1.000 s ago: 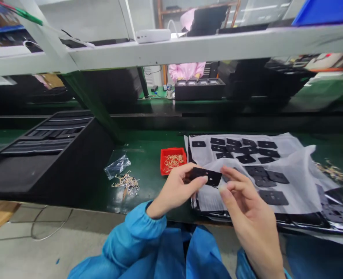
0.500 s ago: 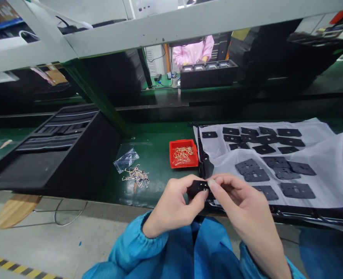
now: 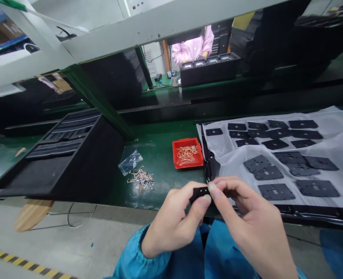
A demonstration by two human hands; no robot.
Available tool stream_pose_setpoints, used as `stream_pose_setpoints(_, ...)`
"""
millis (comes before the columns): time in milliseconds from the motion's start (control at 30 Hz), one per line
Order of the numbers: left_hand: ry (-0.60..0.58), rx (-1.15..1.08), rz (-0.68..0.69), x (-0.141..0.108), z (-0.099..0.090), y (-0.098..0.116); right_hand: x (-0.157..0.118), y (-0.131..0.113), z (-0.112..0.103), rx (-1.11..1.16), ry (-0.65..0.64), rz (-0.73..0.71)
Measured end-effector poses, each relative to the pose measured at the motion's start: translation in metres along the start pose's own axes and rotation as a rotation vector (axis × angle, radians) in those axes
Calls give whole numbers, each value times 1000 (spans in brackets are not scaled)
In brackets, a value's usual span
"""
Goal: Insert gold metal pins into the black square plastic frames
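Observation:
Between my hands, just past the bench's front edge, is a small black plate (image 3: pixel 199 191) with a few bright dots on its face. My left hand (image 3: pixel 179 217) is closed on it, thumb in front and fingers behind. The thumb and fingertips of my right hand (image 3: pixel 244 217) pinch at the plate's right end; whether a small part sits between them is hidden. Beyond my hands stands a red tray (image 3: pixel 188 164) holding thin gold-coloured metal pieces (image 3: pixel 186 153). Left of it, similar pieces lie in a loose pile (image 3: pixel 142 178) beside a clear plastic bag (image 3: pixel 130 162).
Several flat black plates (image 3: pixel 276 190) lie on white sheeting (image 3: pixel 238 186) at the right. A large black box with slotted rows (image 3: pixel 84 162) occupies the left. Above runs a white shelf beam (image 3: pixel 160 31). Across the bench, a person in pink (image 3: pixel 192 48) works behind a black box (image 3: pixel 209 73).
The view has shifted slightly, so the bench items appear moved. My left thumb now presses across the front of the black plate, and the plate is turned a little.

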State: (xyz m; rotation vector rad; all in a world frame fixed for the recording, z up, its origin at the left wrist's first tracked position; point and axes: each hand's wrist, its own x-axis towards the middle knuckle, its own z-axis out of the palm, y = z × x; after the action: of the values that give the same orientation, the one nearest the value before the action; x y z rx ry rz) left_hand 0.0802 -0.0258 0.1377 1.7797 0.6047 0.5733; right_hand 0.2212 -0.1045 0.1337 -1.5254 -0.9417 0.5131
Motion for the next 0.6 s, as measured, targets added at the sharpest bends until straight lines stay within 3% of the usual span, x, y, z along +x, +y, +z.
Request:
stream_pose_setpoints(333,209,-33,-13,-9,11,-6,-5,-9,5,-59,-32,-106)
stream_pose_setpoints(600,284,100,93,-11,15,-4,-10,-12,6,-77,-30,-166)
